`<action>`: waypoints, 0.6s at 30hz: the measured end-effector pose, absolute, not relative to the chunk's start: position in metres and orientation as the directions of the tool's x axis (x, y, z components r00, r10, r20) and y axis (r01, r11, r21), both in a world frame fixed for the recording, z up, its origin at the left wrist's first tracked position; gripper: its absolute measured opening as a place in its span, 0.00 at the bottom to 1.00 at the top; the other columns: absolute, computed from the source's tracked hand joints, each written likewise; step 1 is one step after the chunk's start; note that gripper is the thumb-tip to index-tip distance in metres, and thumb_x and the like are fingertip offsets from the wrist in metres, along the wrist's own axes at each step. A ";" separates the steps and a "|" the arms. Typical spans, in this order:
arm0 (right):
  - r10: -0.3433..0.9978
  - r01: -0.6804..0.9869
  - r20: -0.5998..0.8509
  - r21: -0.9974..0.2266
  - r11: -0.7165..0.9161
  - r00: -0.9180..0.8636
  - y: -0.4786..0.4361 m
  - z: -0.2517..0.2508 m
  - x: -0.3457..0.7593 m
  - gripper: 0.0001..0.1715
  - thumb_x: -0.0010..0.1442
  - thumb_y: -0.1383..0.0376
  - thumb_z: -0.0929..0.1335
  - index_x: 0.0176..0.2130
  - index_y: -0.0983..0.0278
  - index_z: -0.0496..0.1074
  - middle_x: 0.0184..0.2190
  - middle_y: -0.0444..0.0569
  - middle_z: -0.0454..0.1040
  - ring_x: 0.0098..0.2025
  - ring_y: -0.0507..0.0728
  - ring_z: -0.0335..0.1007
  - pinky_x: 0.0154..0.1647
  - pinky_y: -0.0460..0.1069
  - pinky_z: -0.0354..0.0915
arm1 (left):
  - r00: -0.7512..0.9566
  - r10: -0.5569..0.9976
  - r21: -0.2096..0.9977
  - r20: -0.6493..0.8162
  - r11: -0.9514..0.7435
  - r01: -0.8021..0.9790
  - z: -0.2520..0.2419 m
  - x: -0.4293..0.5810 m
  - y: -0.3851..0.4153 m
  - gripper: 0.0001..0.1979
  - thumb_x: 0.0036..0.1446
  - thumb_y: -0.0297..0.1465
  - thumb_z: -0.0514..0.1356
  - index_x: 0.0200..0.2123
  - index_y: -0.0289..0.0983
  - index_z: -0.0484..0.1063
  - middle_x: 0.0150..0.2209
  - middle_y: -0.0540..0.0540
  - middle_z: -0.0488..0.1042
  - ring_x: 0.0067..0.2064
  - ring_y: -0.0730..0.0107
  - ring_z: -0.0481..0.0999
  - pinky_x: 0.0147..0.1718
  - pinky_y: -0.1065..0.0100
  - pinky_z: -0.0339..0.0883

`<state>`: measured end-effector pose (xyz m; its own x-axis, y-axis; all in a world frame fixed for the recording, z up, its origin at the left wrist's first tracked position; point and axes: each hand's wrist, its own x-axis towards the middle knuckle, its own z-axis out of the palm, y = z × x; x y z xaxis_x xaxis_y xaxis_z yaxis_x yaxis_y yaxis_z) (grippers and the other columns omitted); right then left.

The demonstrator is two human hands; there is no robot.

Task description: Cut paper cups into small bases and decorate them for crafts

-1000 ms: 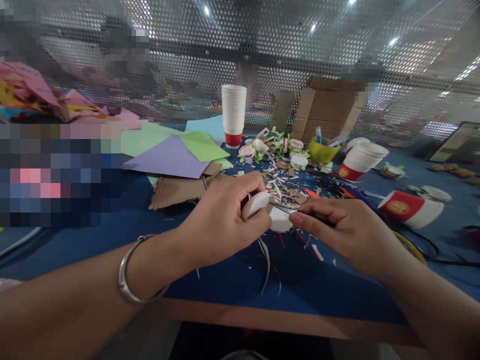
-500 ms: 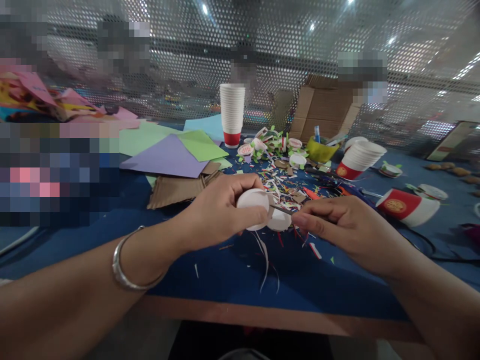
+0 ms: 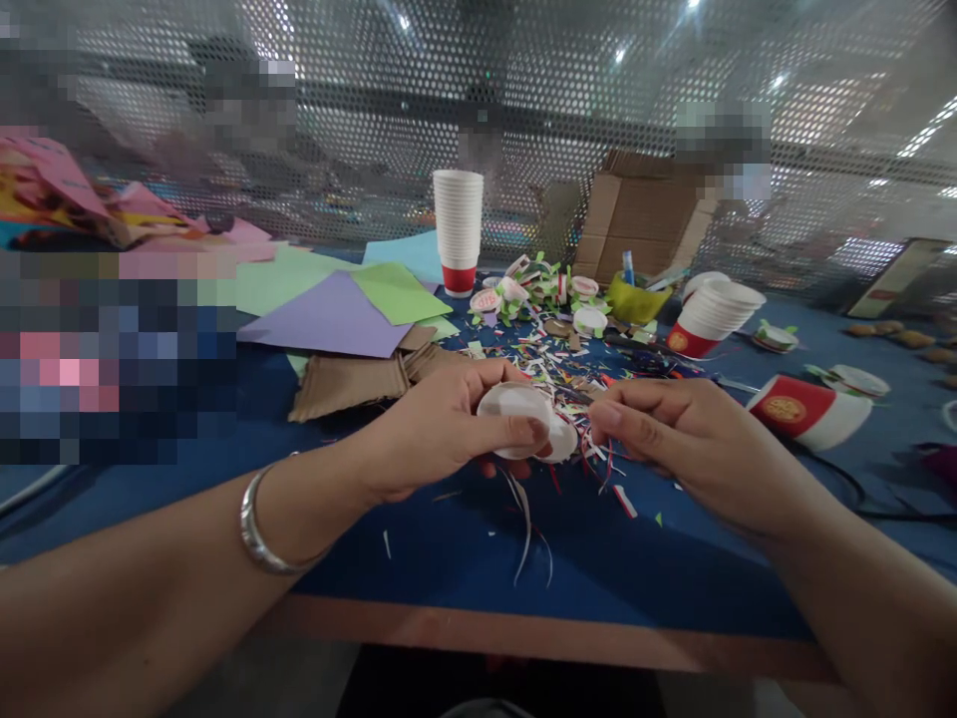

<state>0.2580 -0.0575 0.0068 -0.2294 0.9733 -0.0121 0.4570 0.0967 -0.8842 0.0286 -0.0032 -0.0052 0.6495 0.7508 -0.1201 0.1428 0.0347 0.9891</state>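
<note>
My left hand (image 3: 434, 434) is closed on a round white paper cup base (image 3: 508, 404), with the thumb pressed across its face. Right of it, my right hand (image 3: 680, 429) pinches a slim dark tool (image 3: 574, 395), whose kind I cannot make out; most of it is hidden by the fingers. The tool now stands apart from the cup base. Just behind and below the held piece shows another white round piece (image 3: 562, 439). Paper scraps (image 3: 549, 364) in red, white and other colours lie scattered beyond the hands.
A tall stack of paper cups (image 3: 459, 229) stands at the back, with more cups (image 3: 714, 314) tilted at the right. Coloured paper sheets (image 3: 329, 311) and torn cardboard (image 3: 348, 382) lie left. Small leafy cup pieces (image 3: 557, 284) cluster near a yellow container (image 3: 635, 297). The table edge (image 3: 478, 628) is nearest me.
The dark tool, earlier touching the cup base, has drawn back to the right and up. The cup base has tilted slightly in my left hand.
</note>
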 end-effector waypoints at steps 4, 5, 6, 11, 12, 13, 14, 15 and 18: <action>0.977 0.453 0.018 -0.884 0.114 -0.212 -0.056 0.001 0.250 0.26 0.64 0.44 0.69 0.30 0.63 0.73 0.22 0.41 0.65 0.23 0.49 0.55 0.22 0.46 0.51 | 0.617 0.786 0.988 -0.040 -0.061 0.142 -0.009 0.031 -0.006 0.12 0.57 0.36 0.68 0.39 0.36 0.73 0.30 0.52 0.76 0.30 0.77 0.72 0.28 0.76 0.63; 0.978 0.443 0.014 -0.890 0.107 -0.207 -0.056 0.000 0.249 0.25 0.63 0.45 0.70 0.31 0.64 0.74 0.23 0.41 0.67 0.25 0.49 0.56 0.23 0.46 0.52 | 0.614 0.789 0.983 -0.018 -0.098 0.155 -0.010 0.032 -0.006 0.12 0.57 0.36 0.69 0.39 0.36 0.73 0.30 0.53 0.75 0.30 0.77 0.70 0.29 0.75 0.62; 0.979 0.425 0.009 -0.900 0.097 -0.203 -0.056 -0.001 0.247 0.23 0.61 0.46 0.72 0.32 0.64 0.75 0.24 0.42 0.68 0.26 0.50 0.58 0.25 0.46 0.54 | 0.620 0.785 0.978 -0.001 -0.127 0.163 -0.011 0.032 -0.006 0.13 0.57 0.37 0.69 0.40 0.36 0.74 0.31 0.52 0.74 0.31 0.77 0.70 0.29 0.74 0.62; 0.977 0.241 -0.023 -0.970 0.029 -0.212 -0.054 -0.003 0.243 0.15 0.53 0.56 0.79 0.33 0.64 0.78 0.29 0.43 0.75 0.31 0.51 0.65 0.31 0.45 0.61 | 0.656 0.754 0.992 -0.024 -0.061 0.107 -0.015 0.033 -0.007 0.18 0.56 0.41 0.70 0.43 0.35 0.75 0.35 0.49 0.77 0.35 0.72 0.72 0.33 0.71 0.64; 0.976 0.211 -0.031 -0.977 0.015 -0.214 -0.053 -0.004 0.242 0.14 0.53 0.57 0.80 0.32 0.64 0.78 0.29 0.43 0.74 0.30 0.50 0.64 0.29 0.44 0.61 | 0.648 0.760 0.996 -0.044 -0.021 0.092 -0.015 0.034 -0.008 0.18 0.55 0.40 0.71 0.42 0.34 0.76 0.35 0.49 0.77 0.35 0.73 0.72 0.34 0.72 0.64; 0.974 0.181 -0.041 -0.984 -0.001 -0.221 -0.053 -0.004 0.242 0.14 0.53 0.58 0.80 0.32 0.64 0.78 0.28 0.42 0.74 0.28 0.50 0.63 0.27 0.44 0.59 | 0.642 0.763 0.997 -0.068 0.025 0.076 -0.014 0.034 -0.009 0.18 0.54 0.39 0.71 0.42 0.34 0.76 0.34 0.50 0.77 0.35 0.74 0.72 0.35 0.72 0.65; 0.972 0.150 -0.056 -0.988 -0.021 -0.228 -0.053 -0.004 0.242 0.13 0.53 0.58 0.79 0.32 0.64 0.78 0.27 0.42 0.74 0.28 0.49 0.62 0.26 0.43 0.58 | 0.641 0.762 0.996 -0.092 0.072 0.057 -0.014 0.035 -0.009 0.18 0.53 0.39 0.72 0.41 0.33 0.76 0.34 0.50 0.77 0.35 0.74 0.73 0.35 0.73 0.65; 0.969 0.121 -0.071 -0.992 -0.043 -0.239 -0.053 -0.005 0.242 0.13 0.54 0.58 0.79 0.32 0.64 0.78 0.28 0.42 0.74 0.27 0.49 0.62 0.25 0.43 0.58 | 0.646 0.754 0.992 -0.115 0.116 0.041 -0.013 0.035 -0.010 0.18 0.52 0.38 0.73 0.41 0.33 0.76 0.34 0.49 0.78 0.35 0.74 0.73 0.35 0.73 0.65; 0.954 0.063 -0.099 -0.994 -0.085 -0.284 -0.055 -0.006 0.244 0.13 0.56 0.59 0.78 0.33 0.65 0.77 0.29 0.44 0.75 0.27 0.48 0.62 0.24 0.42 0.57 | 0.685 0.710 0.978 -0.161 0.209 0.014 -0.011 0.036 -0.010 0.18 0.50 0.38 0.74 0.39 0.34 0.75 0.34 0.47 0.80 0.34 0.73 0.76 0.30 0.75 0.63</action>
